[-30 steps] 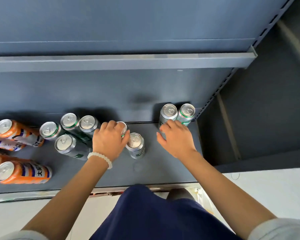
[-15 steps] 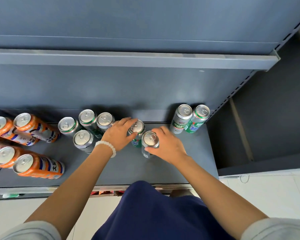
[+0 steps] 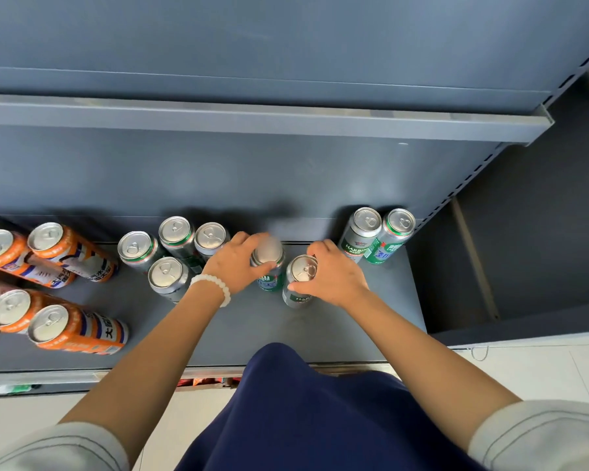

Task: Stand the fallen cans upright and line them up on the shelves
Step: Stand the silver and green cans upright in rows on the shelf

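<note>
Two green-and-silver cans stand in the middle of the dark grey bottom shelf [image 3: 259, 331]. My left hand [image 3: 235, 263], with a white bead bracelet, grips the left can [image 3: 269, 263] around its top. My right hand [image 3: 334, 273] grips the right can [image 3: 300, 280] near its rim. Two green cans [image 3: 378, 234] stand upright at the back right corner. Several green cans [image 3: 170, 249] stand in a cluster to the left of my left hand.
Several orange cans [image 3: 51, 280] stand at the far left of the shelf. An upper shelf edge [image 3: 252, 117] juts out overhead. The shelf's right side ends at a perforated upright [image 3: 470, 178]; white floor tiles [image 3: 541, 372] lie beyond.
My right hand left the back right pair and took hold of the right middle can. My left hand moved onto the can beside it. The view shifted closer.
</note>
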